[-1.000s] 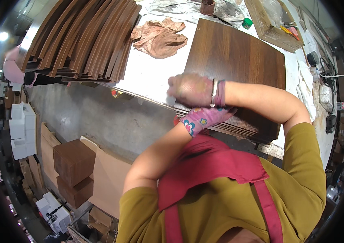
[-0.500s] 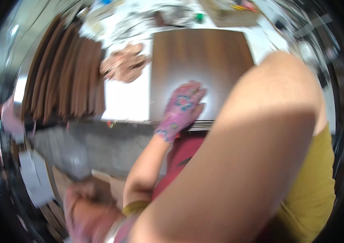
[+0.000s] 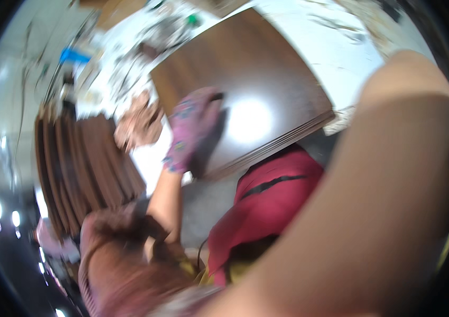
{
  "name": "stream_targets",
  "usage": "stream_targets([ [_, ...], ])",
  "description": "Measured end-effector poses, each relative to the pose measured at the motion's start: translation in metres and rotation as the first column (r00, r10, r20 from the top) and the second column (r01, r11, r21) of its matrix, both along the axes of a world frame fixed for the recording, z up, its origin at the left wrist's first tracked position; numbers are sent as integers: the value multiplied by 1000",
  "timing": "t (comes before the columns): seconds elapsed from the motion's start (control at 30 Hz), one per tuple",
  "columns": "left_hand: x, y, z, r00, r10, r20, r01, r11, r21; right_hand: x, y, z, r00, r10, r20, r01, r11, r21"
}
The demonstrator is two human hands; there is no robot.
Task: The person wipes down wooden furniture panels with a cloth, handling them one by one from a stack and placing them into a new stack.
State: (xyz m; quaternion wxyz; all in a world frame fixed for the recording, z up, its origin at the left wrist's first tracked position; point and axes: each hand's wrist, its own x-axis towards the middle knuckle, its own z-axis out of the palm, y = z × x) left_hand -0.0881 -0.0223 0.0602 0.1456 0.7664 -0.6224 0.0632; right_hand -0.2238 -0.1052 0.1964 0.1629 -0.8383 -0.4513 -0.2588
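The left hand (image 3: 192, 127), in a purple flowered glove, has shifted from the near side of the stack of brown panels (image 3: 229, 63) to the stack's left part, while the right hand (image 3: 129, 253) stays swung away from the stack, as it was half a second ago; earlier it was over the panels with the wrists crossed. The stack also sits at a new slant in the view, probably because the head has turned. For the work in hand, this seems to leave only the left hand at the panels. That hand lies palm down on or just over the top face, loosely open, with nothing seen in its grasp; blur hides whether the fingers press. The right forearm (image 3: 351, 211) crosses close to the camera, to the near right of the stack, and runs down toward the near left, where the gloved right hand is large and smeared; how far it is open, and whether it has hold of anything, I cannot tell. The stack lies on the white bench (image 3: 335, 58), its layered edge facing the red apron (image 3: 272, 201). Left of the stack are a crumpled cloth (image 3: 139, 124) and, beyond that, a row of brown boards (image 3: 84, 164).
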Motion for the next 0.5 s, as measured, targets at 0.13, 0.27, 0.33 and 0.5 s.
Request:
stream_targets([
  [0.13,68,-12,-9,951,171,-258,-186,982,-36,-12,-17,9,974,-225,10,225,974,-5],
  [0.27,142,-44,-31,981,138,-133,-157,976,-148,-2,-31,-4,869,-491,-52,494,866,82],
  [0.33,180,-62,-73,998,46,-31,-52,966,-254,-10,-44,-46,720,-644,-259,694,665,276],
  [0.5,244,-60,-140,651,145,-745,-64,989,137,-43,-65,-201,691,-379,-616,711,199,675],
])
